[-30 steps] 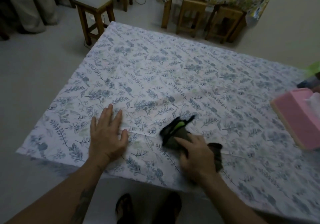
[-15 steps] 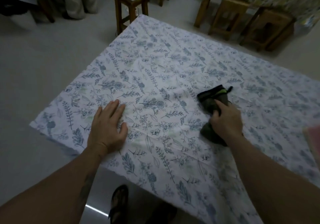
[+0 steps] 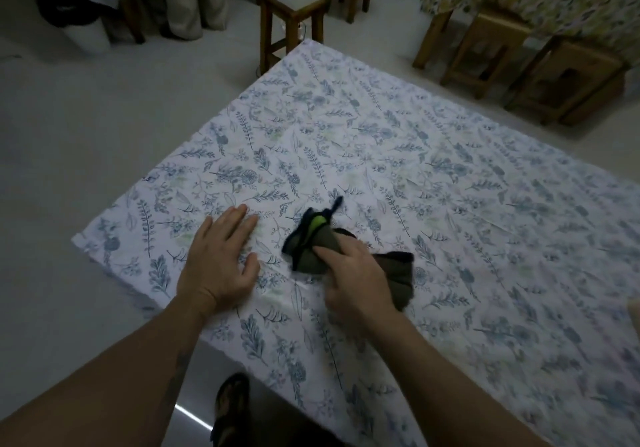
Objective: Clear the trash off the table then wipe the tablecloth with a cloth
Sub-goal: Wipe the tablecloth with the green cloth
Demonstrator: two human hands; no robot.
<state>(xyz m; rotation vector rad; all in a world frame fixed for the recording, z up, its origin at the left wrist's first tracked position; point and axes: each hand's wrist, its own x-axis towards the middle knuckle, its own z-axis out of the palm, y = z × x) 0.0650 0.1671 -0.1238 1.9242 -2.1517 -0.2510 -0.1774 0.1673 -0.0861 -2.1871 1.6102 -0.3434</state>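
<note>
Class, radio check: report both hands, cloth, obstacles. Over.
Left hand flat, open on tablecloth. Right hand gripping dark cloth, pressed to the tablecloth. No trash in view.

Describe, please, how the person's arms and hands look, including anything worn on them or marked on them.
Both forearms are bare, with no sleeves in view. The left hand and right hand wear no gloves, and no rings or watch are visible. A dark tattoo runs along the left forearm; its design is too dim to read.
</note>
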